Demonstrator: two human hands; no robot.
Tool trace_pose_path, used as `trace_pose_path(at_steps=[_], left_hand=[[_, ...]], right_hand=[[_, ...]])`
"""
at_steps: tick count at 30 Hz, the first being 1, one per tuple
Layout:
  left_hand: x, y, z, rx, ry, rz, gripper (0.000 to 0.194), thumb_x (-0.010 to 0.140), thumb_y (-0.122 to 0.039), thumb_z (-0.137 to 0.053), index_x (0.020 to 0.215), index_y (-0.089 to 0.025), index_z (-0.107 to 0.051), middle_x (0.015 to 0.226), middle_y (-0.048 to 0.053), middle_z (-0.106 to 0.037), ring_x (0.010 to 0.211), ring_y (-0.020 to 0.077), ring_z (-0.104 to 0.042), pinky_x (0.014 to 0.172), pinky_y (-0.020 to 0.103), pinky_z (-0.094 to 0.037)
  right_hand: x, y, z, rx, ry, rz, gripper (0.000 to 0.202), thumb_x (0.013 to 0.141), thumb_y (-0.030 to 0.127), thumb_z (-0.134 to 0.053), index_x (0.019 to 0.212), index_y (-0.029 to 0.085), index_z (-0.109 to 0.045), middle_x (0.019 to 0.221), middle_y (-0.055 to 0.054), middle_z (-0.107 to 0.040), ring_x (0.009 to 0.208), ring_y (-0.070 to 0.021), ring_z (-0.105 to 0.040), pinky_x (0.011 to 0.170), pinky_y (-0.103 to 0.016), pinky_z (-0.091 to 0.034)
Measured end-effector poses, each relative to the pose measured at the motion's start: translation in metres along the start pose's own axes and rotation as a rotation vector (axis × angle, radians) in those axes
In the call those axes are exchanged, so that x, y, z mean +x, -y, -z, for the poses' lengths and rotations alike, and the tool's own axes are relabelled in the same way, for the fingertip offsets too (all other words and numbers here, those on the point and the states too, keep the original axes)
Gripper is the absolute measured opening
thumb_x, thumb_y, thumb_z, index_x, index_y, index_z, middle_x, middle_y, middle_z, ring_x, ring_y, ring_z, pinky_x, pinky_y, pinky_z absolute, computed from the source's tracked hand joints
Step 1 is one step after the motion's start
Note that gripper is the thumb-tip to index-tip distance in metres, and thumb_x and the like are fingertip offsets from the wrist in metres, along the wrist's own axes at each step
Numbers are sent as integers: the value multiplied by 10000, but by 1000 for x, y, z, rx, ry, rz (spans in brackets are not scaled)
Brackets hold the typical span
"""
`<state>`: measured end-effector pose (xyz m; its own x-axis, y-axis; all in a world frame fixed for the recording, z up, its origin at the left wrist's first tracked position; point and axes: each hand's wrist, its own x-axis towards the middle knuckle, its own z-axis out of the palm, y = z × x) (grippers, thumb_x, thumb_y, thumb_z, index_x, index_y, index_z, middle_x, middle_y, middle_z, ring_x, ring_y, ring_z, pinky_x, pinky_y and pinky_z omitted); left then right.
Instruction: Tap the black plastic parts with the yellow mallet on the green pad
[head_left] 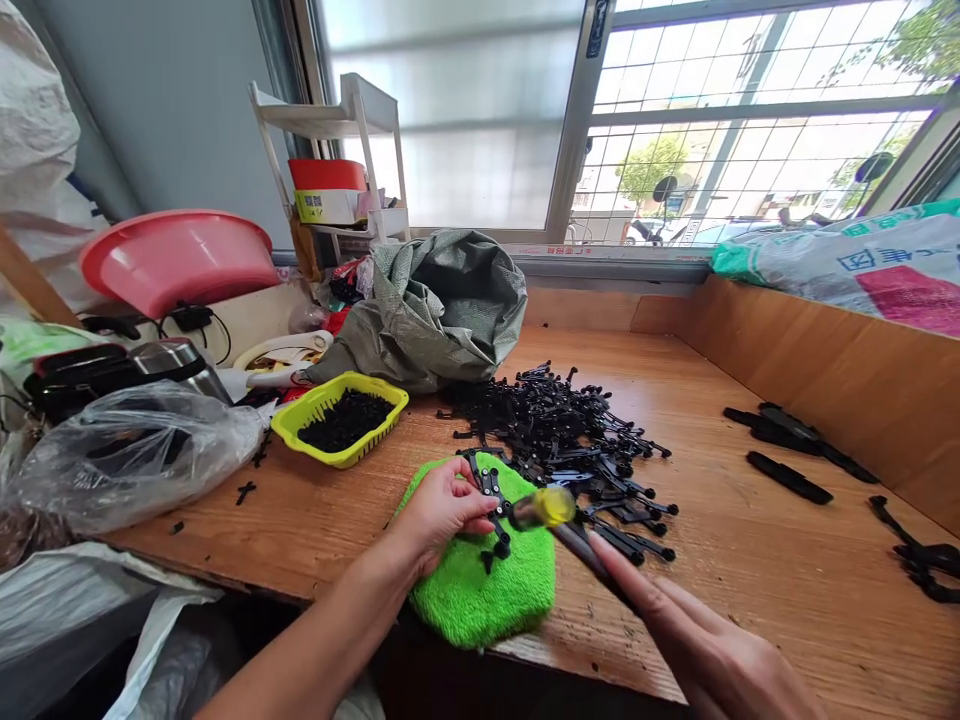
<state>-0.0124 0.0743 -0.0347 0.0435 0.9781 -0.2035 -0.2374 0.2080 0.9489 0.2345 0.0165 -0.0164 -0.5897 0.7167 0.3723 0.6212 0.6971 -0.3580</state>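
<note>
Leftmost, well left of the green pad [480,590], a clear bag [127,455] slumps on the bench, and a yellow tray [341,417] of small black bits sits up-left of the pad. On the pad, the left hand [439,510] pinches a black clip [491,500] flat against the cloth. Just right of it, the right hand [705,650] is closed round a mallet [559,520] handle, its yellow head touching or nearly touching the clip. Right of the pad lies a heap of clips [562,430]. A risk: the fingertips lie close to the head, so a skewed blow could catch them, and the soft pad could let the clip slide.
</note>
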Motion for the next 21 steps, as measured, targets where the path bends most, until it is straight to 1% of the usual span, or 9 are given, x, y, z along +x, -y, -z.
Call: trace_pose_path(at_steps=[2,3,7,8,11,15,17,19,21], left_hand=[[0,1,0,6,-1,-10,493,445,-308,-807,726,-138,-440,580,-25,-528,468,55,-487,453,147,-435],[0,1,0,6,-2,-15,488,447,-307,-804,725,-138,-441,580,-25,-528,467,55,-486,453,146,-430],[1,3,-1,12,7,-47,462,457,-295,-787,727,-140,-446,556,-32,-511,456,53,-469,452,150,-417],[1,3,-1,18,7,-57,455,460,-292,-781,730,-140,-448,558,-30,-513,461,56,-472,454,152,-418],[1,4,-1,52,-15,-71,426,483,-292,-757,723,-139,-440,563,-24,-519,458,59,-473,450,154,-410],[0,2,0,84,-14,-68,413,487,-295,-745,703,-147,-426,545,-34,-503,433,59,-464,430,152,-386],[2,3,-1,90,2,-62,424,481,-299,-752,699,-149,-422,545,-32,-509,427,57,-461,428,153,-384],[3,5,-3,93,5,-62,436,485,-315,-756,698,-150,-414,528,-32,-510,408,55,-451,415,149,-369],[1,6,-4,65,-9,-92,444,493,-331,-753,727,-148,-423,519,-30,-514,395,58,-450,390,139,-334]], right_hand=[[7,3,4,-74,73,46,569,851,117,-265,1383,320,-263,1082,-13,-617,898,-217,-613,653,-251,-547],[9,3,5,-94,78,47,572,846,118,-273,1379,325,-271,1044,-16,-632,861,-219,-627,624,-249,-550],[10,2,4,-91,-5,22,533,896,146,-248,1408,288,-203,1238,-31,-515,1035,-218,-542,776,-248,-504],[10,2,3,-96,26,16,542,895,136,-236,1412,289,-182,1244,-28,-510,1029,-212,-547,780,-254,-504],[10,3,0,-120,148,-21,567,880,111,-225,1402,330,-194,1127,-7,-591,896,-191,-616,690,-249,-533],[11,8,-2,-78,82,-66,539,899,134,-214,1412,295,-177,1229,-31,-520,1055,-202,-530,786,-258,-497],[7,9,-4,-61,134,-90,558,884,121,-215,1414,290,-169,1226,-37,-524,1051,-213,-533,807,-296,-492],[0,3,-8,-15,191,-111,554,888,129,-215,1401,336,-195,1210,-11,-539,1035,-214,-544,807,-314,-495],[-5,-9,-16,100,109,-114,471,936,197,-232,1374,366,-263,1251,9,-504,1083,-211,-508,855,-324,-469]])
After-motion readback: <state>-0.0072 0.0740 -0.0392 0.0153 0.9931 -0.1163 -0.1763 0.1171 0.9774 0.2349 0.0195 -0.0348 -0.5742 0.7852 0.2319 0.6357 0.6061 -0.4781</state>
